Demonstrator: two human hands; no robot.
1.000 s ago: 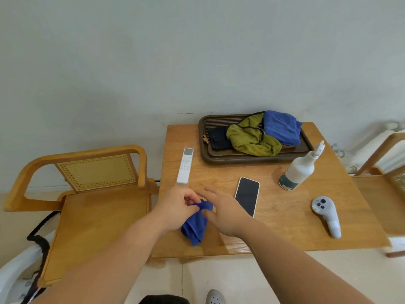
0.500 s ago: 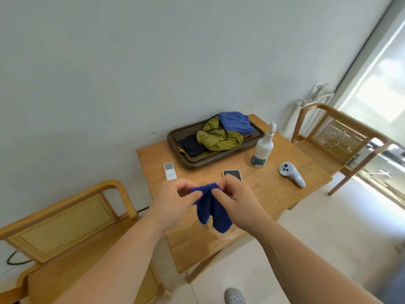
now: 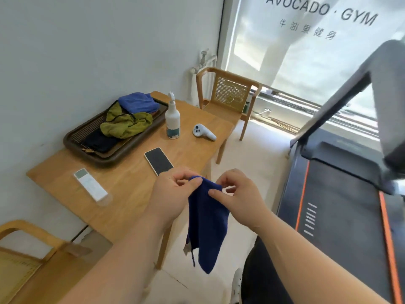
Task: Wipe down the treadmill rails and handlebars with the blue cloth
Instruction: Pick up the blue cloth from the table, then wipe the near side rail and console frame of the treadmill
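Observation:
A dark blue cloth [image 3: 207, 222] hangs in the air in front of me, off the table's near corner. My left hand [image 3: 173, 194] pinches its top left edge and my right hand [image 3: 237, 194] pinches its top right edge. The treadmill stands to the right: a grey handlebar [image 3: 341, 102] slopes up to the top right, and the black belt deck [image 3: 341, 216] with orange side stripes lies below it. Both hands are well left of the treadmill.
The wooden table [image 3: 131, 185] carries a dark tray [image 3: 72, 140] with blue, green and black cloths, a white spray bottle [image 3: 172, 119], a phone [image 3: 158, 161], a white remote [image 3: 91, 185] and a white controller [image 3: 203, 132]. Wooden chairs [image 3: 228, 93] stand at either end.
The view has swung right, bringing the treadmill into sight. Both hands lifted the blue cloth off the table and carried it past the table's edge, where it now hangs unfolded.

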